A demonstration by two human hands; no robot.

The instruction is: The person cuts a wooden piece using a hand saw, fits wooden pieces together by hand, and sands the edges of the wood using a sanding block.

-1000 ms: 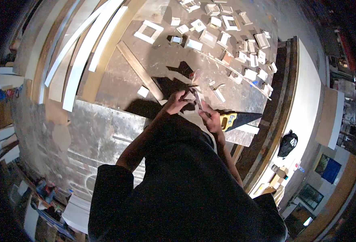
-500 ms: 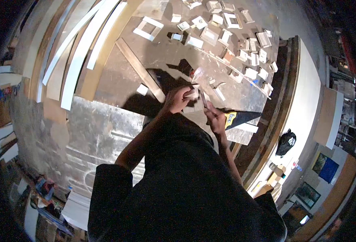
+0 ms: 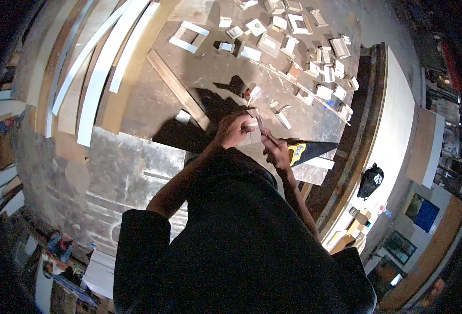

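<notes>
My left hand (image 3: 234,131) is closed around a small pale wood piece (image 3: 251,122) near the bench's front edge. My right hand (image 3: 276,150) grips a thin, flat, file-like tool (image 3: 260,124), whose upper end lies against or close beside the piece; its exact kind is unclear. Just right of that hand lies a handsaw (image 3: 312,151) with a yellow and black handle. A forked wood offcut (image 3: 282,116) rests beyond my hands. Left of them are a small white block (image 3: 183,116) and a long wood strip (image 3: 177,90).
Several small wooden assemblies (image 3: 269,46) are spread over the far part of the bench (image 3: 218,70). A square wooden frame (image 3: 189,36) sits farther left. Long boards (image 3: 103,73) lie at the left. On a pale board (image 3: 393,120) at the right is a black cap (image 3: 370,181).
The tool in my right hand has shifted slightly up and left, standing more upright against the small piece. My left hand keeps its hold. The whole view has shifted a little.
</notes>
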